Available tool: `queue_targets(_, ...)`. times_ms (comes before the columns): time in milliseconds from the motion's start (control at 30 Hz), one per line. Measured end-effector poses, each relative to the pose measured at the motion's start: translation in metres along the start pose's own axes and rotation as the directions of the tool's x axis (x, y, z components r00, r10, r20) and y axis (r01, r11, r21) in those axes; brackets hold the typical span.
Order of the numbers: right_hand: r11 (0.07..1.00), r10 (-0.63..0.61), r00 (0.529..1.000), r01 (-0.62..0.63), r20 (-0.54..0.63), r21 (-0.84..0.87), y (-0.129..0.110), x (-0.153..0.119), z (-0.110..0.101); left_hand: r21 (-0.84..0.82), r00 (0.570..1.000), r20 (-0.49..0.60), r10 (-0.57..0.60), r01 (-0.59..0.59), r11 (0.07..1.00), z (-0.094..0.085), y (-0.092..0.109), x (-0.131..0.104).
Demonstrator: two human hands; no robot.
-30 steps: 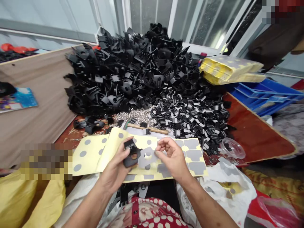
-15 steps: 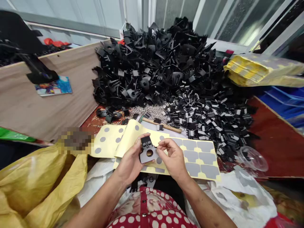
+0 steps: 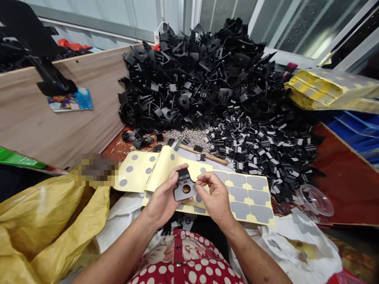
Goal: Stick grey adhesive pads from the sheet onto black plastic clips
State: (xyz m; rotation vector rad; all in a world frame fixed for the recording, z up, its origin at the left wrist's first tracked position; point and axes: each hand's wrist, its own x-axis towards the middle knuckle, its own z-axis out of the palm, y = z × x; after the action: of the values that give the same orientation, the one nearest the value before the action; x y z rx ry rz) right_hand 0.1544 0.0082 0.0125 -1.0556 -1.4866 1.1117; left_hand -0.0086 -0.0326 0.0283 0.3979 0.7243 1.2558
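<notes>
Clock centred on the black part (image 3: 183, 175), approx. mid-view, 12 = away from the wearer. L hand (image 3: 164, 197) has it, fingers curled round its 9–12 o'clock edges. R hand (image 3: 217, 197): thumb + index pressed tog. at the part's 3 o'clock edge, apparently nipping the edge of a grey pad (image 3: 180, 193); exact contact too small to tell. Pad lies on the flat face, hole approx. lined up w/ the part's, so this pc looks nearly done; can't confirm it's stuck down all over. Yellow backing sheet (image 3: 162, 169) runs below the hands: at 9–10 o'clock only round grey dots (image 3: 129, 169) remain, so those pads presumably used; at 3, min. six whole pads (image 3: 258, 197) left. Lots to go, I'd judge: big heap of black parts (image 3: 177, 94) at 12, small clips (image 3: 251, 146) at 2, shiny metal bits (image 3: 191, 138) at 12, all on the table (image 3: 340, 173), plus spare sheets (image 3: 331, 88) stacked further out at 2.
</notes>
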Motion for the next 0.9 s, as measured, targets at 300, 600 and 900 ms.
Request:
queue_targets(300, 0.846, -0.339, 0.937, 0.345, 0.090, -0.407, -0.001, -0.020, 0.005, 0.419, 0.923, -0.134, 0.362, -0.278, 0.865, -0.012, -0.028, 0.008)
queue_targets(600, 0.431, -0.595, 0.779, 0.516, 0.197, -0.740, 0.006, -0.031, 0.004, 0.505, 0.872, -0.166, 0.461, -0.326, 0.799, -0.012, -0.040, 0.008)
queue_targets(900, 0.892, -0.142, 0.979, 0.192, 0.149, -0.410, -0.008, -0.021, -0.020, 0.365, 0.946, -0.153, 0.285, -0.214, 0.906, -0.008, -0.038, 0.004)
